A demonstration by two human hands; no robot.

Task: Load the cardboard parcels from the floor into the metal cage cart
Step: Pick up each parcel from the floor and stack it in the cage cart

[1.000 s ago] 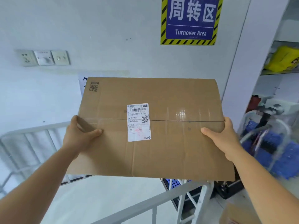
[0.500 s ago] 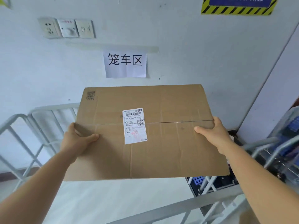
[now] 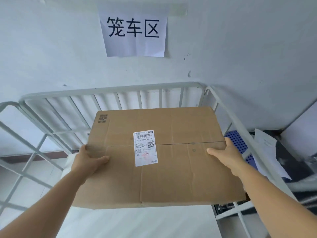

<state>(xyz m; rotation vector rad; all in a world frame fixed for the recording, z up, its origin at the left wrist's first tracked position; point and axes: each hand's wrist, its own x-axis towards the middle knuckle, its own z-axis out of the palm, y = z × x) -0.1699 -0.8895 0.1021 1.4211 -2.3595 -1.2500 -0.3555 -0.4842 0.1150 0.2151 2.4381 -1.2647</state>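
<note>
A flat brown cardboard parcel (image 3: pixel 180 169) with a white shipping label on top hangs level in the air between my two hands. My left hand (image 3: pixel 87 160) grips its left edge, thumb lying on the top face. My right hand (image 3: pixel 224 155) grips the right edge the same way. The parcel is over the open top of the white metal cage cart (image 3: pixel 109 89), whose barred back wall and side walls surround it. The cart's pale floor shows below the parcel's near edge.
The cart stands against a white wall with a paper sign (image 3: pixel 133 31). To the right, outside the cage wall, lie a blue perforated crate (image 3: pixel 238 143), white papers and dark equipment.
My view has tipped downward and I have come closer to the cart. The parcel, held the same way, now sits lower, over the cage's opening.
</note>
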